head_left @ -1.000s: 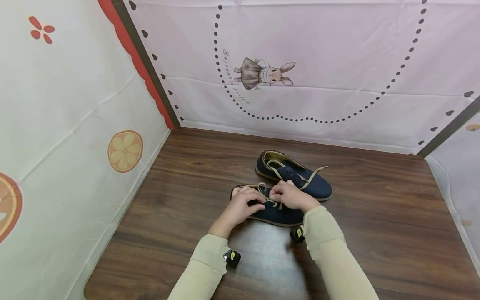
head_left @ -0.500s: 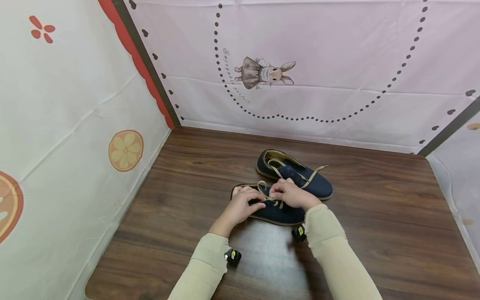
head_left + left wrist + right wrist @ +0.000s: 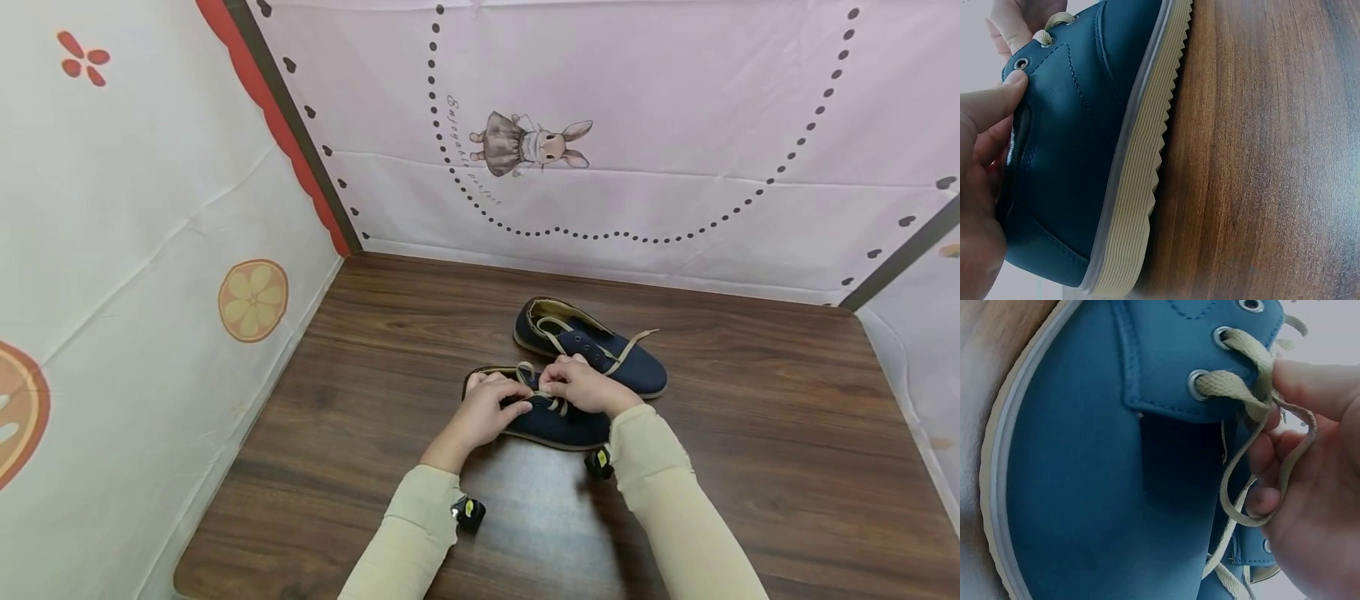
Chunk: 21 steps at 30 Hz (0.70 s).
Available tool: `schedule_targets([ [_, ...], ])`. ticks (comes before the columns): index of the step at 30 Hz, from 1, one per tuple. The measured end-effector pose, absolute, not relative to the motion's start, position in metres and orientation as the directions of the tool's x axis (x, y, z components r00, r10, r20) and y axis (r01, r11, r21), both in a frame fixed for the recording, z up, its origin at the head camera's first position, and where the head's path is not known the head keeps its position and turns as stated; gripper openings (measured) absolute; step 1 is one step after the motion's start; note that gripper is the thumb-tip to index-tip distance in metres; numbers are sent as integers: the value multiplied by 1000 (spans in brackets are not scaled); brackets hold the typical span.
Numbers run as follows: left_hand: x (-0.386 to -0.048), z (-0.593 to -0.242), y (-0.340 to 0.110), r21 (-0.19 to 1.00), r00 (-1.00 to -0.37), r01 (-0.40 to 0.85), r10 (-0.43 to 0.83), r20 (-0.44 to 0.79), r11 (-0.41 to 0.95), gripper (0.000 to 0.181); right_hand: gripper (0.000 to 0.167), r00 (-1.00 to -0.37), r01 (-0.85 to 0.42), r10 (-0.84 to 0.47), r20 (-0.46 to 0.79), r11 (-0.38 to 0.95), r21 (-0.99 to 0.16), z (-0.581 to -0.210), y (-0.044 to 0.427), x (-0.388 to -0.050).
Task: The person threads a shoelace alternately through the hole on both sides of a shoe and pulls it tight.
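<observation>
A navy lace-up shoe point(image 3: 562, 429) lies on the wooden surface with its toe to the right. My left hand point(image 3: 483, 407) grips it by the opening. In the left wrist view the thumb point(image 3: 997, 106) presses beside the top eyelet, and the other fingers reach behind the edge, partly hidden. With thumb and fingers, my right hand point(image 3: 585, 389) pinches the beige shoelace point(image 3: 1229, 384) where it leaves the eyelets. A loose loop of lace hangs over the right fingers. Exactly what the left fingertips touch inside is hidden.
A second navy shoe point(image 3: 637, 367) stands just behind, its beige lace point(image 3: 630, 350) loose and trailing over the toe. The brown wooden surface point(image 3: 787, 433) meets printed cloth walls at the back and left. Small black wrist cameras sit under both sleeves.
Both hands keep nearly the same place and hold on the shoe and lace. The head view shifts very slightly; any finger movement is too small to make out.
</observation>
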<state>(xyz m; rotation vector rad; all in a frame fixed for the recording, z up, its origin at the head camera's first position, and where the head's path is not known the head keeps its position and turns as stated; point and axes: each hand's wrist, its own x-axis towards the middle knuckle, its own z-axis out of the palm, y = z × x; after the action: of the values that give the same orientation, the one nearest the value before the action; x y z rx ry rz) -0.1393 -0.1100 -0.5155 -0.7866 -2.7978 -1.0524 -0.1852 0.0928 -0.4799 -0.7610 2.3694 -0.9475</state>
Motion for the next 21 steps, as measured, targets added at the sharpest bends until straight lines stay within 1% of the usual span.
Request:
schedule_targets([
  [3, -139, -514, -110, 603, -875, 460, 446, 187, 652, 17, 13, -734, -318, -645, -213, 603, -731, -479, 93, -185],
  [10, -140, -507, -108, 583, -869, 429, 491, 57, 690, 20, 13, -717, -311, -659, -227, 595, -741, -483, 97, -187],
  [16, -140, -506, -108, 587, -873, 415, 485, 42, 696, 19, 12, -720, -351, -668, -190, 586, -730, -482, 95, -187],
  [21, -141, -507, -108, 582, -876, 415, 480, 48, 699, 18, 12, -743, -351, -645, -180, 604, -715, -483, 92, -185],
])
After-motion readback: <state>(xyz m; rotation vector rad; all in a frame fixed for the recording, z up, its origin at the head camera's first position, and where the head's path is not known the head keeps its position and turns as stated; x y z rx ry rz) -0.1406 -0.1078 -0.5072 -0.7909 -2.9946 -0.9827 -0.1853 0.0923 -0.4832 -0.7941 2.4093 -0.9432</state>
